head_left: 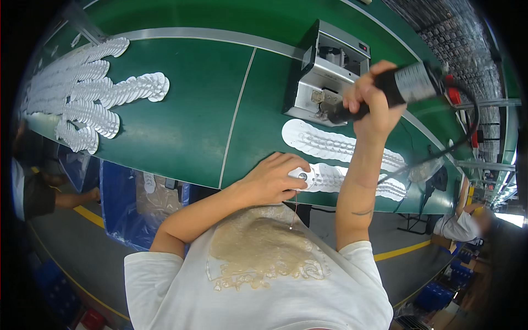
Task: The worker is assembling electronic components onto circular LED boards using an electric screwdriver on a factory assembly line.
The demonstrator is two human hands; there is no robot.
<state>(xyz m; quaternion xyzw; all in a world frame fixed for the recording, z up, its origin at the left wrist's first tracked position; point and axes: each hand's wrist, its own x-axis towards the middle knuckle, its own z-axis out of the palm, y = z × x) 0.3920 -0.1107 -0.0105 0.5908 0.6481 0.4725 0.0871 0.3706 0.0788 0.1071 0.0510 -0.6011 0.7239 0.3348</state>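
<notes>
My right hand grips a black electric screwdriver with a silver-grey label band, raised above the bench. The screwdriver's dark tip points down-left, at the front of a metal box machine that looks like a screw feeder; whether they touch I cannot tell. Near the bench's front edge, my left hand closes around a small white round part with a dark centre. A thin red wire hangs from it. Beside this part runs a row of overlapping white discs, with a second row behind it.
Many more white discs lie in overlapping rows at the left of the green bench. The screwdriver's black cable loops down on the right. A blue-lined bin stands below the bench edge. Other people are at far left and right.
</notes>
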